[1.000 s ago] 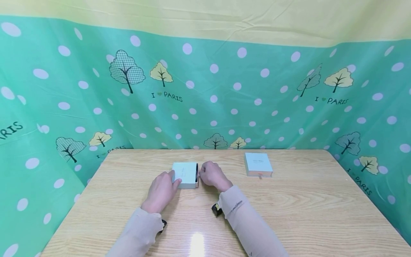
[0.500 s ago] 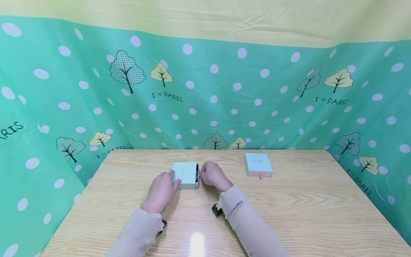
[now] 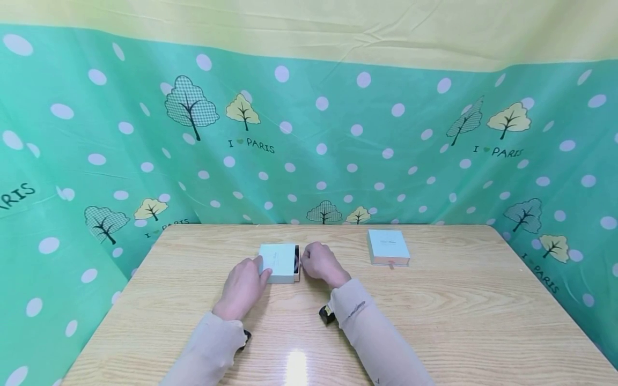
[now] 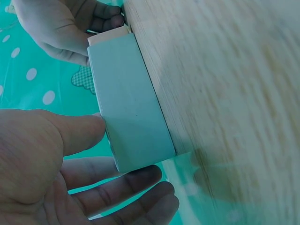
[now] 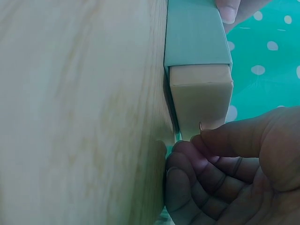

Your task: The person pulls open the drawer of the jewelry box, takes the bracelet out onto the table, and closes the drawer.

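Note:
A pale blue drawer box (image 3: 280, 261) lies on the table, its peach inner drawer (image 5: 200, 101) sticking a little way out of the right end. Something dark shows in the gap of the drawer, too small to make out. My left hand (image 3: 243, 287) holds the outer sleeve at its left end, thumb on top and fingers around the end. At the drawer's front, my right hand (image 3: 322, 262) pinches a small ribbon pull tab (image 5: 200, 126) between thumb and curled fingers. Most of the tab is hidden by the fingertips.
A second pale blue box (image 3: 389, 245) sits closed at the back right, its ribbon tab facing the near side. The wooden table (image 3: 458, 316) reaches back to a green dotted curtain (image 3: 338, 128).
The drawer has slid slightly further out to the right, with my right hand shifting a touch that way. My left hand and the sleeve stay in place.

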The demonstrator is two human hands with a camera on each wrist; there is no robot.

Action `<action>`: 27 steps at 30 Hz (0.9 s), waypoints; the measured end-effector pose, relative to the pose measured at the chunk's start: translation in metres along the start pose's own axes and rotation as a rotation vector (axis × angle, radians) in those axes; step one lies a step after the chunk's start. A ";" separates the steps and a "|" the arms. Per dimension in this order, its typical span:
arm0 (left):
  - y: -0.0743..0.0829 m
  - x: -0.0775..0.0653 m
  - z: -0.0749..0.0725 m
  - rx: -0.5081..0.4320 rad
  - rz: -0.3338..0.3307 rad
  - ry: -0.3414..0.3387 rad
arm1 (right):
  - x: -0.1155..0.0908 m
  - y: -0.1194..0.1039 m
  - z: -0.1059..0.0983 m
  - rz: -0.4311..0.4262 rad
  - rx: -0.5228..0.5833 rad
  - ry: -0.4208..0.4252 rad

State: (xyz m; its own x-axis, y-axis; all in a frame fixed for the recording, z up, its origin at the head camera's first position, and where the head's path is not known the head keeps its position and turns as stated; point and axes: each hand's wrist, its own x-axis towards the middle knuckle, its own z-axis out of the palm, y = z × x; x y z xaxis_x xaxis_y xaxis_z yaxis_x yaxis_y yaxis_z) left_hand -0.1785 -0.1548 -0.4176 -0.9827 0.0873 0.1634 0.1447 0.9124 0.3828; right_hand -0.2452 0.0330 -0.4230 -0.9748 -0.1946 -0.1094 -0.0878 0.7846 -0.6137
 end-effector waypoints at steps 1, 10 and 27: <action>0.000 0.000 0.000 0.000 -0.001 0.000 | 0.000 0.000 0.000 0.001 -0.001 -0.001; 0.000 0.000 0.001 -0.005 -0.007 -0.003 | 0.000 0.002 -0.001 -0.017 -0.005 0.007; 0.000 0.000 0.000 -0.014 -0.016 -0.009 | 0.000 0.003 -0.001 -0.012 -0.002 0.013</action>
State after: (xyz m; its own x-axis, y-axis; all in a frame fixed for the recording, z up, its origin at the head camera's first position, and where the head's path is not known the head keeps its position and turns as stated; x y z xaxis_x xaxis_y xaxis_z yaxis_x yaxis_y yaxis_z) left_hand -0.1785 -0.1546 -0.4179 -0.9858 0.0764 0.1494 0.1306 0.9080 0.3981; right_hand -0.2454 0.0364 -0.4239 -0.9762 -0.1964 -0.0922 -0.0996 0.7833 -0.6136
